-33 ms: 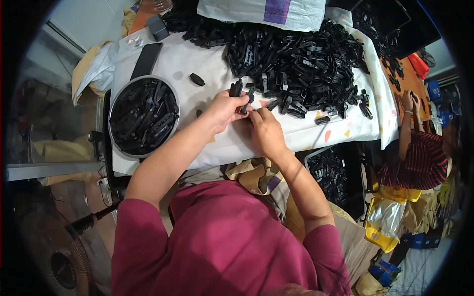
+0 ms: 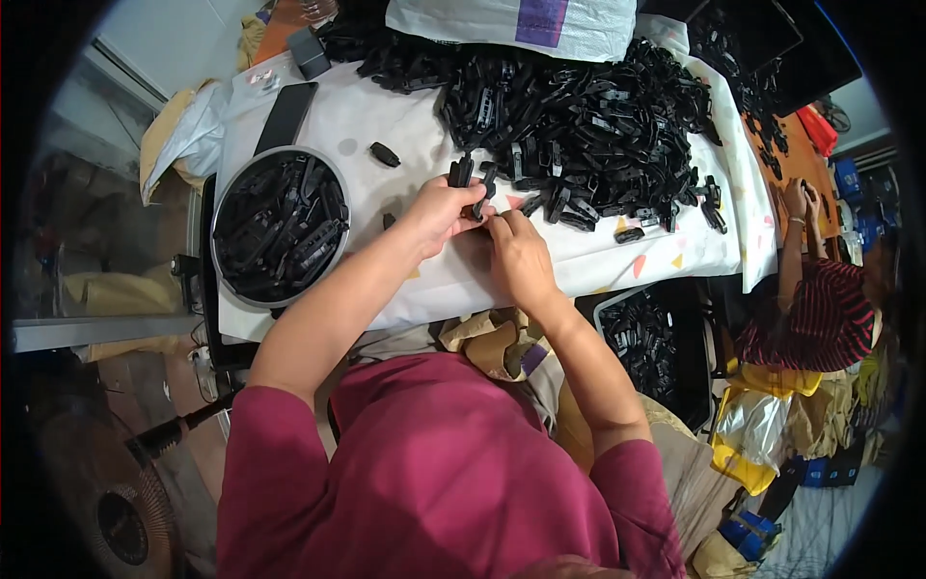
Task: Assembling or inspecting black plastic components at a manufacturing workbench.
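My left hand (image 2: 447, 214) is closed around a few small black plastic parts (image 2: 461, 174), which stick up past the thumb. Just right of it, my right hand (image 2: 521, 253) has its fingertips pinched together against the lower end of these parts. Whatever sits between those right fingertips is too small and covered to make out. A large pile of similar black plastic parts (image 2: 617, 125) spreads over the cloth beyond both hands. One loose black part (image 2: 385, 154) lies on the cloth to the left, and another (image 2: 390, 221) is half hidden by my left forearm.
A round grey-rimmed tub (image 2: 221, 262) full of black parts stands at left, below a dark phone-like slab (image 2: 285, 118). A white sack (image 2: 463, 21) rests on the far side. Another bin (image 2: 600, 314) of parts sits below the table's right front edge. A co-worker (image 2: 820, 309) works at far right.
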`<state>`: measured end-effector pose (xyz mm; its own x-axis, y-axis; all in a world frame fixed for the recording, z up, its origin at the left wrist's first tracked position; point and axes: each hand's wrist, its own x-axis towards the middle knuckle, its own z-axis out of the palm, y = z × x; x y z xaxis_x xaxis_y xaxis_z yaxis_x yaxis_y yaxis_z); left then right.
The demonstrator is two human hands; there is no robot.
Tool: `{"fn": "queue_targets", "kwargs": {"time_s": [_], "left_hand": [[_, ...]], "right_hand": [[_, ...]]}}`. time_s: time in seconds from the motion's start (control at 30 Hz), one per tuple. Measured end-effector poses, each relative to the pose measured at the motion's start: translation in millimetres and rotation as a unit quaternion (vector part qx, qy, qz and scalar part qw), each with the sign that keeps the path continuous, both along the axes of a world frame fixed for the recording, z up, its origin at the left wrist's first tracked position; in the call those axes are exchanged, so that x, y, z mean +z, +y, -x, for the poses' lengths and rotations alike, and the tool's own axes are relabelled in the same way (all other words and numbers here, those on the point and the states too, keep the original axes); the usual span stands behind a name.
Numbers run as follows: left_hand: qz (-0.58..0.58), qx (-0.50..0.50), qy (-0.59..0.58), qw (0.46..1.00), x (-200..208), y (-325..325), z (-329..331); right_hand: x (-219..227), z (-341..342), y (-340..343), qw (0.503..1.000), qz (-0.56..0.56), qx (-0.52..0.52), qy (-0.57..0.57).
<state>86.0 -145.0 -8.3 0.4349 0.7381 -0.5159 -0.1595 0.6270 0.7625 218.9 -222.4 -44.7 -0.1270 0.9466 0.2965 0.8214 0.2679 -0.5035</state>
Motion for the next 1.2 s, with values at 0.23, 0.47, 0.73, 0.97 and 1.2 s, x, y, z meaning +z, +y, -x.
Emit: {"fn": "queue_targets", "kwargs": {"time_s": [0.23,0.47,0.73,0.97,1.2], "left_hand": [[-0.056,0.008,0.017,0.998,-18,-1,-8],[-0.022,0.107,-0.127,0.986,-17,-8,25],[-0.022,0.114,-0.119,0.986,-19,-31,38],[-0.006,0.009,-0.141,0.990,7,-33,48],[-0.137,-0.068,-0.055,0.987,29,-33,47]], "right_hand": [[0,-10,-3,0.996,-0.015,0.022,0.081],[7,-4,-1,0.998,-0.037,-0.042,-0.035],[-1,-11,-9,0.997,-0.075,-0.017,0.004],[53,-8,-11,0.875,0.164,-0.031,0.454],[75,-3,-13,0.953,0.020,0.093,0.286]]}}
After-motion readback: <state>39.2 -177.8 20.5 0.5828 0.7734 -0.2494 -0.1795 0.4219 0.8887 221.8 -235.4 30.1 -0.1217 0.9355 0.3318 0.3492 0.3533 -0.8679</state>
